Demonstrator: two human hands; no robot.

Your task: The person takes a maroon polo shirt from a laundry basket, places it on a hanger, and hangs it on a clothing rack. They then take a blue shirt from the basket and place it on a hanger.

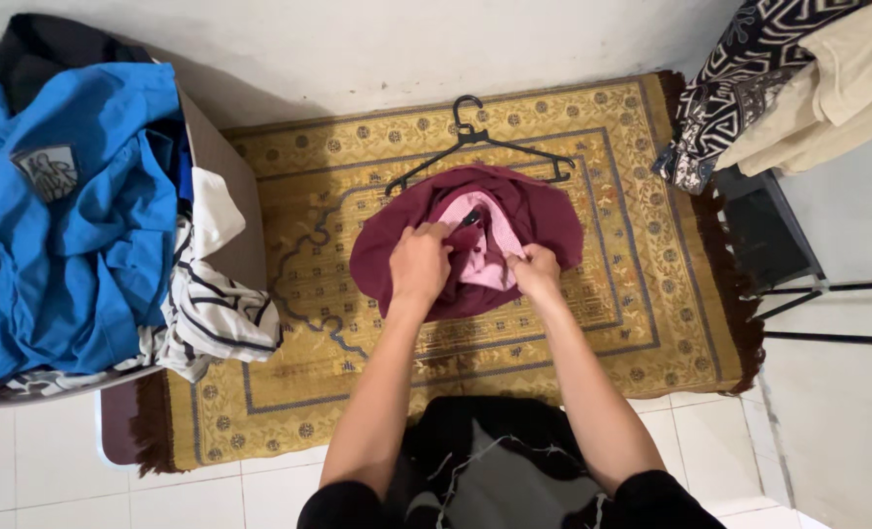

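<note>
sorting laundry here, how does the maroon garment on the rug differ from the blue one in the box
The maroon garment lies on the rug, gripped by the left hand and right hand; the blue garment is heaped untouched in the cardboard box. The maroon one shows pink lining, the blue a grey patch. Both are crumpled.

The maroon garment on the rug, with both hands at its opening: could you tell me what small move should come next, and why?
Probably draw the opening of the maroon garment wider. Both the left hand and the right hand pinch its edge beside the pink lining, and the black hanger lies partly tucked under the fabric, hook pointing away, with its arms not yet seated.
</note>
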